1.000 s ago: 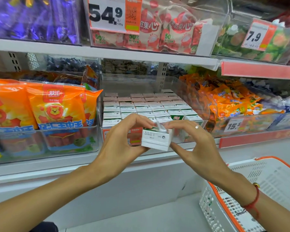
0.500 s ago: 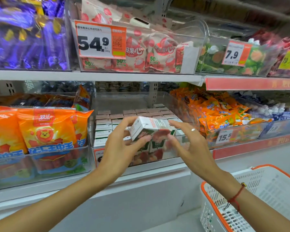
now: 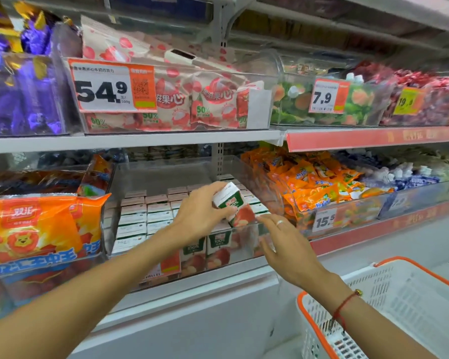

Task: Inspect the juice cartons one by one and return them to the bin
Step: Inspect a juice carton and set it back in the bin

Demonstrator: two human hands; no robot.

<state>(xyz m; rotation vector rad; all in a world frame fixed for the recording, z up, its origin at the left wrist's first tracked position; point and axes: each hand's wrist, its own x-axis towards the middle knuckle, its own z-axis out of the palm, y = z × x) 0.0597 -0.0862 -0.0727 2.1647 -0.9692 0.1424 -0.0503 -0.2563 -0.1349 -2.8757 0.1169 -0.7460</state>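
My left hand (image 3: 201,213) grips a small green, white and red juice carton (image 3: 233,203), tilted, just above the front right corner of the clear plastic bin (image 3: 163,174) on the middle shelf. The bin holds several rows of the same cartons (image 3: 145,218), standing upright. My right hand (image 3: 287,244) hovers just right of and below the held carton, fingers stretched out, a ring on one finger, touching nothing that I can make out.
Orange sausage packs (image 3: 34,229) fill the bin on the left, orange snack packs (image 3: 314,182) the bin on the right. The upper shelf carries candy bins with price tags (image 3: 112,85). A white basket with an orange rim (image 3: 389,307) stands at lower right.
My right hand has let go of the carton and drawn away to the right. My left hand has carried the carton forward and right, over the bin's front corner.
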